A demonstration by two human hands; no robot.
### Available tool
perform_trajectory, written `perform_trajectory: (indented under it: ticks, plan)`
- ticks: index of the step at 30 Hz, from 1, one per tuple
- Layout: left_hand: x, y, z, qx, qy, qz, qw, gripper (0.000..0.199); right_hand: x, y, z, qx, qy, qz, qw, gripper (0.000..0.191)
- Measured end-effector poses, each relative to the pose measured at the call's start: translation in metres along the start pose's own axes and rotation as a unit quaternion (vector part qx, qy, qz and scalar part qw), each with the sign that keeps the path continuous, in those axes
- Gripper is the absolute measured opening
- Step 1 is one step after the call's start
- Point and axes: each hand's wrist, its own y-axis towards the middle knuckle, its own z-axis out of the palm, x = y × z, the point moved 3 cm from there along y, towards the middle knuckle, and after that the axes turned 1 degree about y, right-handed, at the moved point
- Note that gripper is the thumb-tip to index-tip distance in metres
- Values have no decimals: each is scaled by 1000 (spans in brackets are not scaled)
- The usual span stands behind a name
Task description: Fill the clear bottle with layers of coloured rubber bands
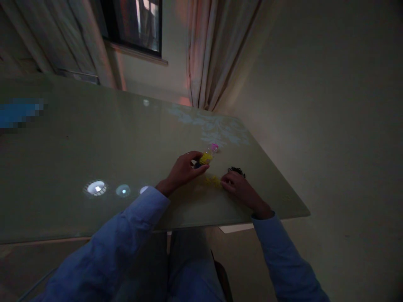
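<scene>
My left hand [189,167] is closed around a small clear container with yellow bits [206,158] inside, held tilted just over the table. A dark patch shows between the thumb and fingers; I cannot make out what it is. At the container's far end is a small pink piece [214,147], and whether it is joined to the container is unclear. Loose thin yellow pieces [213,180] lie below on the glass table. The fingertips of my right hand [236,186] are pinched together at their right edge. Just behind that hand sits a pile of small black loops [236,171], partly covered.
The glossy table [126,147] has a right edge running close to the wall. A few faint yellowish bits [286,197] lie near its right corner. A blurred blue object [19,112] is at the far left. Curtains [204,54] hang beyond the table.
</scene>
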Motion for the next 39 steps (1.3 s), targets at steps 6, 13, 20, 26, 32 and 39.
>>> perform_trajectory:
  ticks: [6, 13, 20, 26, 32, 39]
  plan:
    - [2, -2, 0, 11, 38, 25, 999, 39, 0, 1, -8, -63, 180, 99, 977, 27]
    - [-2, -2, -2, 43, 110, 66, 991, 35, 6, 3, -17, -132, 374, 156, 905, 37]
    - [-4, -5, 3, 95, 161, 118, 975, 35, 22, 16, -26, -199, 427, 124, 873, 34]
    - [-7, -5, 3, 94, 150, 125, 976, 34, 40, 23, -27, -250, 360, 101, 893, 31]
    - [-8, -5, 3, 95, 174, 149, 969, 35, 41, 22, -30, -232, 251, 73, 937, 23]
    - [-8, -7, 5, 119, 184, 174, 960, 35, 34, 25, -42, -130, 214, 104, 962, 21]
